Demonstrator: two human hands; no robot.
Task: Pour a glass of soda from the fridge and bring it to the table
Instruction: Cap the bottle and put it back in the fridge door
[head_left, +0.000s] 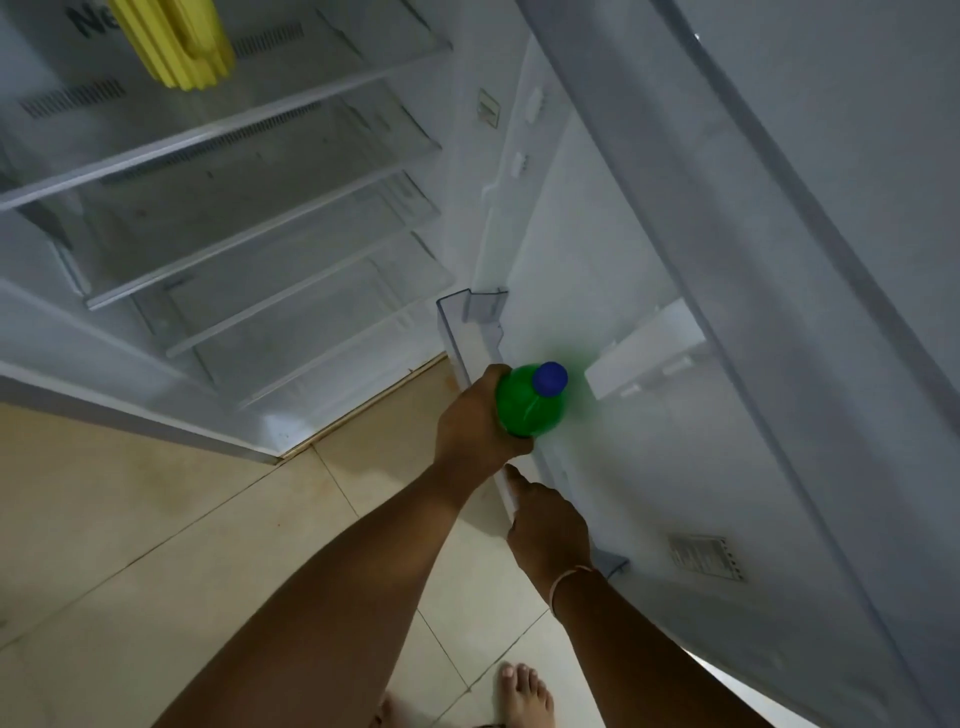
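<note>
your left hand (475, 415) was wrapped around the shoulder of the green soda bottle (527, 402), fingers closed on it from the side facing the fridge interior. the bottle stood upright with its blue cap (550, 376) on, inside the clear door bin (467, 332) low on the open fridge door (675, 260), toward the bin's end nearest the hinge. whether its base touched the bin floor could not be told from above.

your right hand (545, 525) lay along the front rail of that same bin, nearer you than the bottle, fingers extended against the rail with the fingertips just short of your left hand; it had hold of nothing that could be seen, and how far it curled over the rail was unclear. a thin band (569, 577) circled that wrist.

the glass shelves (249, 171) in the fridge were bare, apart from a yellow ribbed object (176, 41) at the top edge of the view. your bare toes (519, 696) showed on the tiled floor (156, 519).
</note>
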